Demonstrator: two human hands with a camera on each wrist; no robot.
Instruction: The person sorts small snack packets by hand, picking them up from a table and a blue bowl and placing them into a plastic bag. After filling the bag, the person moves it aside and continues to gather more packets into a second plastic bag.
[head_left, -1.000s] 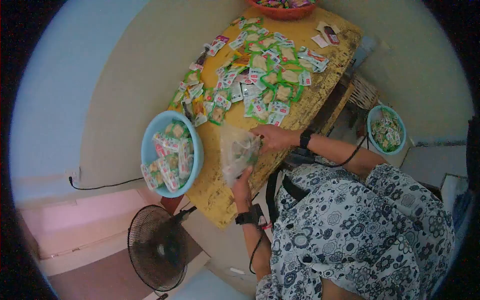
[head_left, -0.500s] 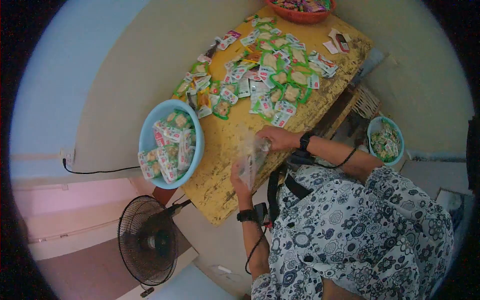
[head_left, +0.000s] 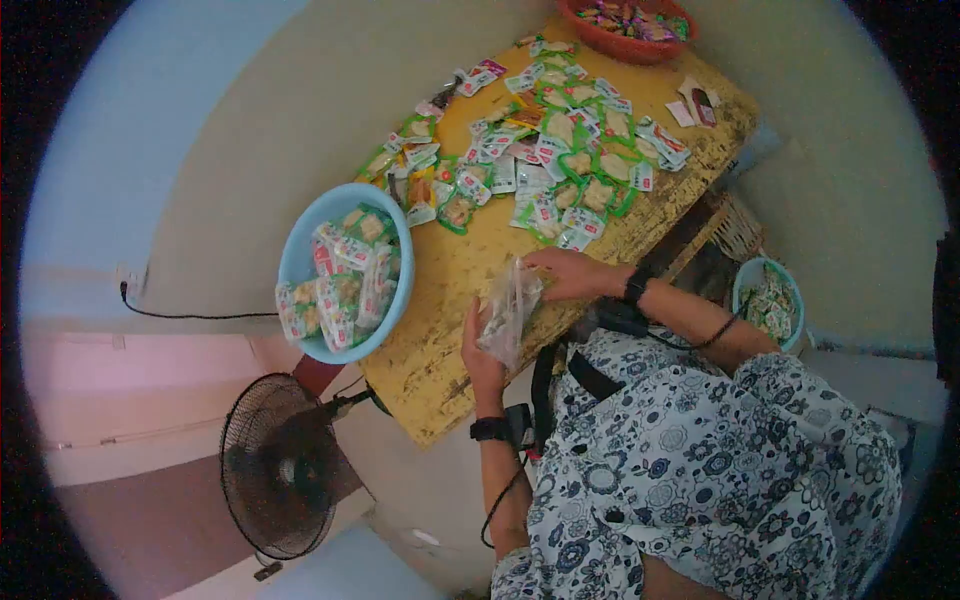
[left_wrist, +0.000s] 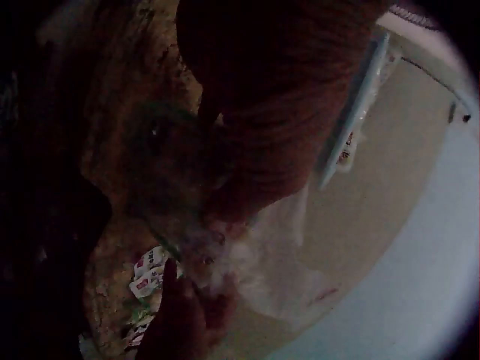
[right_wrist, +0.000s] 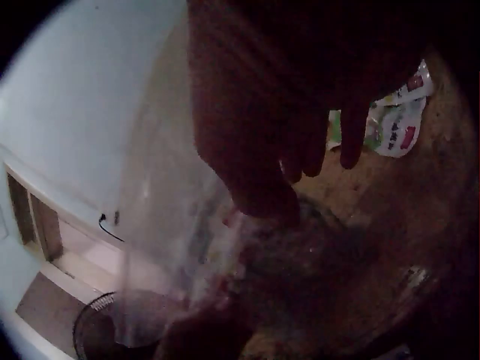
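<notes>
Both hands are at a clear plastic bag [head_left: 512,318] above the near part of the yellow table [head_left: 432,345]. My left hand [head_left: 484,350] grips its lower left side. Opposite, my right hand [head_left: 578,274] pinches the upper right side. The right wrist view shows the thin loose film of the bag [right_wrist: 161,247] hanging out past the fingertips. In the dark left wrist view, both hands meet at the gathered film of the bag [left_wrist: 274,274]. Dim contents show through the plastic, their kind blurred.
Many green-and-white snack packets [head_left: 585,165] lie spread over the table. Filled bags stand in a light blue basin [head_left: 403,275] at the table's left edge. A red basin [head_left: 620,45] sits at the far end, a blue bucket [head_left: 799,318] at right, a fan [head_left: 280,465] at lower left.
The bag, spread wide toward the left a second ago, is now drawn narrower between the hands. My left fingers have shifted up along its side. The head view has turned slightly.
</notes>
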